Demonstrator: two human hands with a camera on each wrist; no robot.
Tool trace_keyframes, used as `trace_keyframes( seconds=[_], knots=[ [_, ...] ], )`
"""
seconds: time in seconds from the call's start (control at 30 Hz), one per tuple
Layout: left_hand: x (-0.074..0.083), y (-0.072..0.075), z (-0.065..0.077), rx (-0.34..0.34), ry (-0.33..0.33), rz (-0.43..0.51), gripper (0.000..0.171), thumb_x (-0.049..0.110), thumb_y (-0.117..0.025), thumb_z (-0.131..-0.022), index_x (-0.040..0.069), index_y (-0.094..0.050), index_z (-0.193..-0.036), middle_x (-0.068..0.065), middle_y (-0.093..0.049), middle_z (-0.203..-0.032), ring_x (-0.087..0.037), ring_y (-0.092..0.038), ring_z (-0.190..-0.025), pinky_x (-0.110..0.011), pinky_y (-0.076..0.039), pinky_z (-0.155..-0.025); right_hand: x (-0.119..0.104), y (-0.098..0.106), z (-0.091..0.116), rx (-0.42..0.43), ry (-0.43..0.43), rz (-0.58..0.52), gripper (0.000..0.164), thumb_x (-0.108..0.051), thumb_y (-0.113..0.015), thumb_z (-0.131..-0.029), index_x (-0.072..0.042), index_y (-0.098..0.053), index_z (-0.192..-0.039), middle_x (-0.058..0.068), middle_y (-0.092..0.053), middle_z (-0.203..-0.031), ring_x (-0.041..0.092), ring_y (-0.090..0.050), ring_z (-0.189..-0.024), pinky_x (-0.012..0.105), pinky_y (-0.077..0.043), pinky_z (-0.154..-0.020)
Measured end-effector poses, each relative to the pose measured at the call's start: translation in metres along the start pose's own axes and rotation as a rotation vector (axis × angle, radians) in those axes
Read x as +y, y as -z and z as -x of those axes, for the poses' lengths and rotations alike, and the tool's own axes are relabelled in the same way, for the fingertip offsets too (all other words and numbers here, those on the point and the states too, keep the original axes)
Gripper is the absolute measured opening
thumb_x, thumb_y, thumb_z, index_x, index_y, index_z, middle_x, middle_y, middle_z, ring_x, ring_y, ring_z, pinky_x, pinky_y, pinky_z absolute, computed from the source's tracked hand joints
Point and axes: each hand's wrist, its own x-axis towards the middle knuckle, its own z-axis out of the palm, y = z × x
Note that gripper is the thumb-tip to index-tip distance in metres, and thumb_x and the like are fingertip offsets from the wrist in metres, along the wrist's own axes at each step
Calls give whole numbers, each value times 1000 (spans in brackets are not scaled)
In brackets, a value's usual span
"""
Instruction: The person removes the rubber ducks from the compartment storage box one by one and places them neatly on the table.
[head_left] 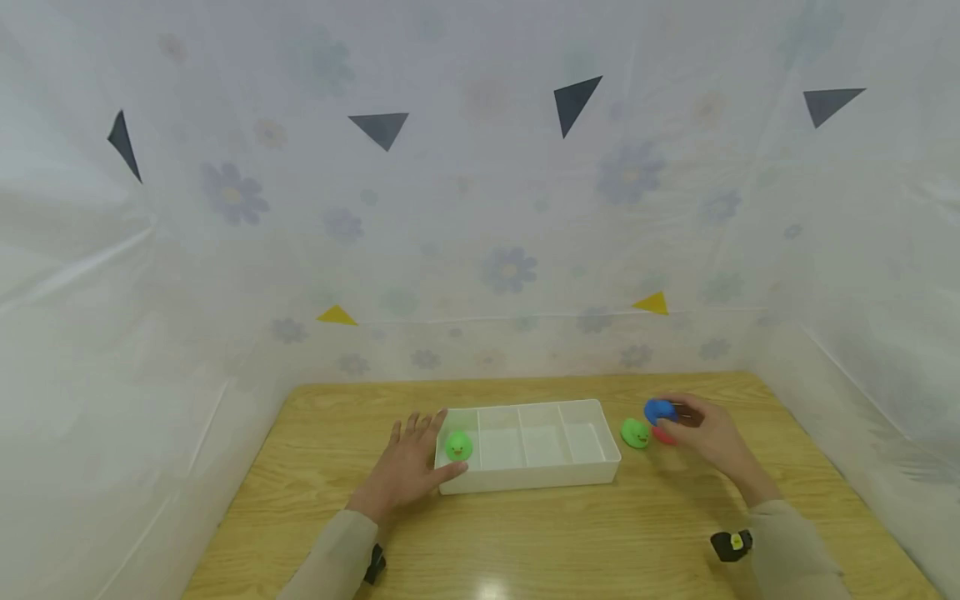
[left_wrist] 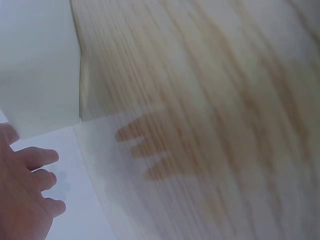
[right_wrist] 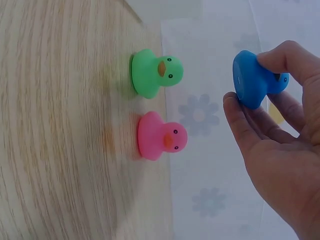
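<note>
My right hand [head_left: 708, 433] pinches a blue rubber duck [right_wrist: 252, 80] between thumb and fingers, held above the table. Below it stand a green rubber duck [right_wrist: 150, 74] and a pink rubber duck [right_wrist: 159, 137], both upright, at the right end of a white divided tray [head_left: 525, 479]. In the head view the pink one is partly hidden by the hand. Another green rubber duck [head_left: 458, 446] sits in the tray's leftmost compartment. At that end my left hand [head_left: 405, 471] rests against the tray, its fingers spread and extended, thumb near the front wall.
The wooden table [head_left: 525, 542] is bounded by a pale flower-patterned sheet [head_left: 465, 208] at the back and both sides. Black wrist straps with small devices [head_left: 731, 545] hang below the sleeves.
</note>
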Motion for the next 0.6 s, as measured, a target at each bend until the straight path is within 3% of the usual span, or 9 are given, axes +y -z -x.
trace_keyframes(
  seconds=[0.6],
  knots=[
    [-3,-1,0,-7,-2,-10,103,80,-50,-95,20,-16,-171,-22,-35,-169,-49,-20,-160,-70,-12,-129,25,24,6,61,-55,93,53,-32,-71,-103,-5,-59,-147,29,-61,-141,-22,-50,-99,18,-55,-80]
  ],
)
